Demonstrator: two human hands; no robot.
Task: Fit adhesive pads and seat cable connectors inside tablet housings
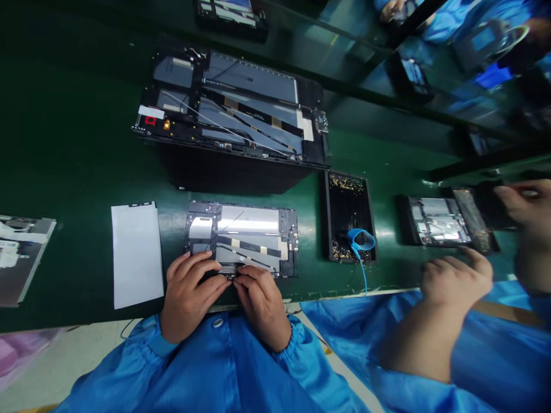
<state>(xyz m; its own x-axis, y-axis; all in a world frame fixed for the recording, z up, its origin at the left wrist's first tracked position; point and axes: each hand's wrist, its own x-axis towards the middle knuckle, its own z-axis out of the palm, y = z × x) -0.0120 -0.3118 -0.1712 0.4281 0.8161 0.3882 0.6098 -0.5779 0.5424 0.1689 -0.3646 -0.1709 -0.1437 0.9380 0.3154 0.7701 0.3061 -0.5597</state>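
An opened tablet (249, 221) lies flat on the green bench in front of me, its batteries, dark ribbon cables and small boards showing. Both hands meet at its near edge, slightly left of its middle. My left hand (189, 295) rests over the lower left part, with thumb and fingers drawn together at the edge. Close beside it, my right hand (263, 301) has its fingertips pinched on the same spot. Whatever small part lies between the fingertips is hidden by them.
Behind stands a stack of opened tablets (253, 86). A white sheet-like panel (136, 255) lies left, a metal-backed panel (21, 264) farther left. Right is a black tray (348, 209) with tiny brass-coloured screws and a blue wrist strap (361, 241). A co-worker's hands (456, 281) are beyond.
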